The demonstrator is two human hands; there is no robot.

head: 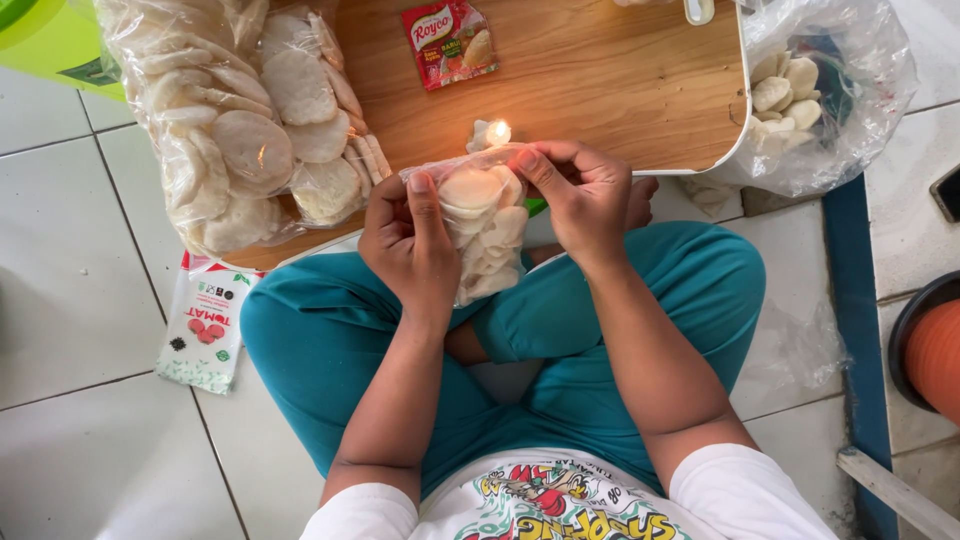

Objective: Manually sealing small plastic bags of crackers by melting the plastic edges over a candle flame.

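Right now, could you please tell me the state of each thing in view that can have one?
Small bag of crackers: filled, held up by both hands.
Left hand: fingers closed on the bag's left edge.
Right hand: fingers pinching the bag's top.
Candle: lit.
Large bag of crackers: full, lying on the wooden board.
Red sachet: lying flat.
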